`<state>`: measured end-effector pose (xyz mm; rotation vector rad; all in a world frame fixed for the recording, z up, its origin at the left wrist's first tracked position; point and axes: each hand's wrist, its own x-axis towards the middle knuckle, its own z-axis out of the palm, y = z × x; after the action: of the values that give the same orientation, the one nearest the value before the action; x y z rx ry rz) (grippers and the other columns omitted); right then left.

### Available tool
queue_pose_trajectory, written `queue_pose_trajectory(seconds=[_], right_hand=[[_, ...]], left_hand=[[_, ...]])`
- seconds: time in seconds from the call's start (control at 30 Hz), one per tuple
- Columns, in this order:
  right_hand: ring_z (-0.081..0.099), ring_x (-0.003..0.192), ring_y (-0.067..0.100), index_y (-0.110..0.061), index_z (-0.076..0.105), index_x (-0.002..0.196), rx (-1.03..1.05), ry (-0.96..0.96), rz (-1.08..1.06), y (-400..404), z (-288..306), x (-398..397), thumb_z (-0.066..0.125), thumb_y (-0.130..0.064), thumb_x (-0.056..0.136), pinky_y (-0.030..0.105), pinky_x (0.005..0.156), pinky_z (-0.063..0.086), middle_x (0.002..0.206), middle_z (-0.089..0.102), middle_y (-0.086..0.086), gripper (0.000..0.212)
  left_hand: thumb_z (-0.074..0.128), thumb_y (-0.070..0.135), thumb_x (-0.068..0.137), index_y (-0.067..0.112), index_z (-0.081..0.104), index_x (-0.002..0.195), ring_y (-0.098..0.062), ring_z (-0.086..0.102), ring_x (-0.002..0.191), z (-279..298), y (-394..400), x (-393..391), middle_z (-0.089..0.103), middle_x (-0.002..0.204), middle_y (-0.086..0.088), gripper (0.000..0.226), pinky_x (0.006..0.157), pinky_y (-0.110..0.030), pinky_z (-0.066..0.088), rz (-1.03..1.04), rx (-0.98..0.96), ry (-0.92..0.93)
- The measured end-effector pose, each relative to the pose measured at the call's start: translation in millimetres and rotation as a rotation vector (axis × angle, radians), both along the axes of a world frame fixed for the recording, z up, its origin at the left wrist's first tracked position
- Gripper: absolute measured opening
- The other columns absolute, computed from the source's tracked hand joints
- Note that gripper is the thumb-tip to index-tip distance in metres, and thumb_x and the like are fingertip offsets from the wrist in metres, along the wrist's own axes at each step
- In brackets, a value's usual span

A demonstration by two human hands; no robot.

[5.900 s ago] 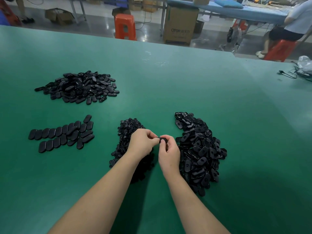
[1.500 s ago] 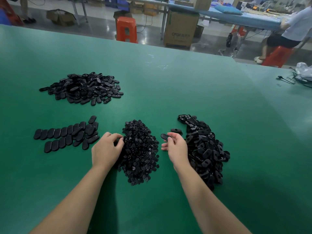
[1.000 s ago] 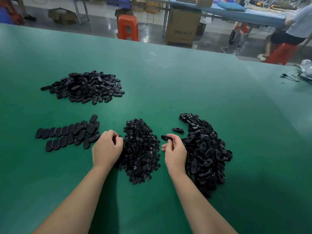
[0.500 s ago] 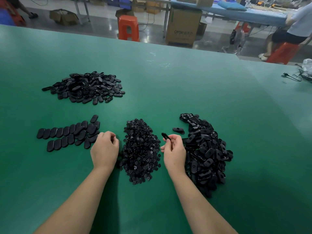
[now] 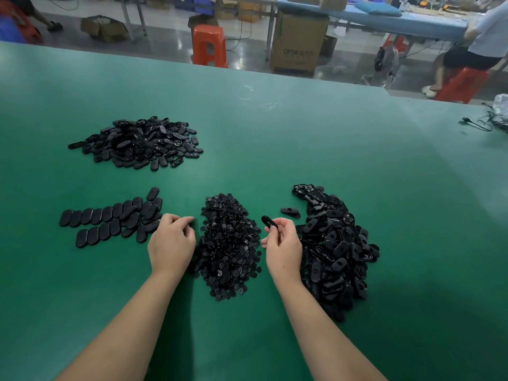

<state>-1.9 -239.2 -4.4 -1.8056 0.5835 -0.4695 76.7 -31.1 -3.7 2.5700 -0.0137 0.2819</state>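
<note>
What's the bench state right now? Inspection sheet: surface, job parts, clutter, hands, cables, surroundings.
Surface: green table, a few pale scuffs far centre.
Job's things: small-disc pile between the hands; oval-shell pile at right, one stray shell beside it; rowed ovals at left; far pile behind them.
Clutter: clear bag at the far right edge.
Hands: right hand pinches one oval part; left hand curled at the small-disc pile's left edge, contents hidden.
Cables: black cable beside the bag.
Surroundings: orange stool, cardboard box, floor fan, seated person beyond the table.
</note>
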Motion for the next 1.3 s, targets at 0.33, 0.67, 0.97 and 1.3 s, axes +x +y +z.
queue_pose_trajectory(seconds=[0.33,0.67,0.97,1.3], right_hand=[[0.069,0.073,0.008,-0.042,0.051,0.098,0.021,0.000,-0.011,3,4,0,0.049,-0.016,0.104,0.031,0.071,0.060,0.092,0.070,-0.008,0.027],[0.069,0.092,0.014,-0.034,0.059,0.115,0.056,0.025,-0.024,1,6,1,0.045,-0.012,0.105,0.042,0.084,0.060,0.102,0.069,-0.007,0.028],[0.071,0.089,0.019,-0.033,0.059,0.112,0.060,0.019,-0.026,1,6,2,0.048,-0.012,0.103,0.048,0.085,0.059,0.098,0.071,-0.008,0.025],[0.071,0.083,0.019,-0.027,0.065,0.111,0.064,0.004,-0.041,0,3,3,0.050,-0.012,0.101,0.048,0.084,0.057,0.094,0.074,-0.005,0.023]], left_hand=[[0.059,0.018,0.097,0.016,0.069,0.099,-0.020,0.058,0.074,3,-1,-1,0.061,0.098,0.000,0.011,0.063,-0.035,0.050,0.024,-0.062,0.001],[0.058,0.012,0.100,0.013,0.068,0.106,-0.015,0.056,0.082,15,-8,-4,0.065,0.096,-0.002,0.012,0.076,-0.031,0.043,0.037,-0.352,-0.102],[0.072,0.012,0.091,0.021,0.077,0.088,-0.007,0.044,0.048,45,-79,-10,0.067,0.065,0.011,0.011,0.047,-0.022,0.038,-0.144,-0.903,0.351],[0.072,0.002,0.088,0.014,0.072,0.092,-0.015,0.045,0.037,43,-109,-17,0.065,0.063,0.000,0.013,0.044,-0.025,0.041,-0.203,-0.877,0.437]])
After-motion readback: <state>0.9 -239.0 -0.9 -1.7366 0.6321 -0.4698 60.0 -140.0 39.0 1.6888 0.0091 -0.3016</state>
